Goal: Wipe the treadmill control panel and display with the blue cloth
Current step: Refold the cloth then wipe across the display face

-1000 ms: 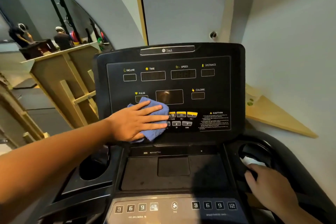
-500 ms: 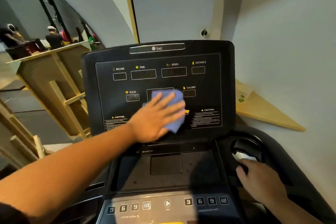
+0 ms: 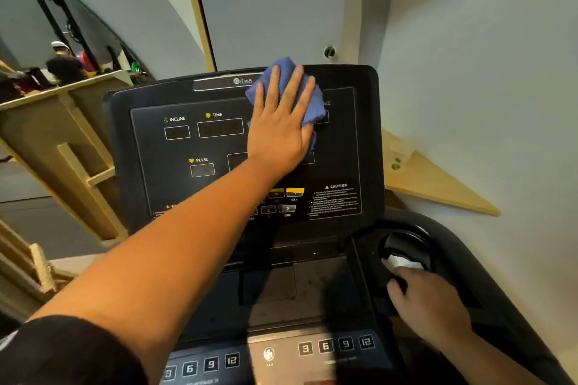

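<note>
The black treadmill display panel stands upright in front of me, with labelled windows for incline, time and pulse. My left hand lies flat with fingers spread, pressing the blue cloth against the panel's upper right, over the speed and distance windows. The cloth reaches up to the panel's top edge. Lower down, the flat control strip shows numbered keys and a fan button. My right hand rests on the console by the right cup holder, fingers curled over its rim.
A white wall stands close on the right, with a wooden triangular shelf fixed to it. A wooden frame structure rises at the left. A mirror at the far left reflects a person and gym gear. Something white lies in the cup holder.
My left hand has slid the cloth from the lower left buttons up and to the right, across the centre screen, to the panel's top right. My right hand has stayed by the cup holder.
</note>
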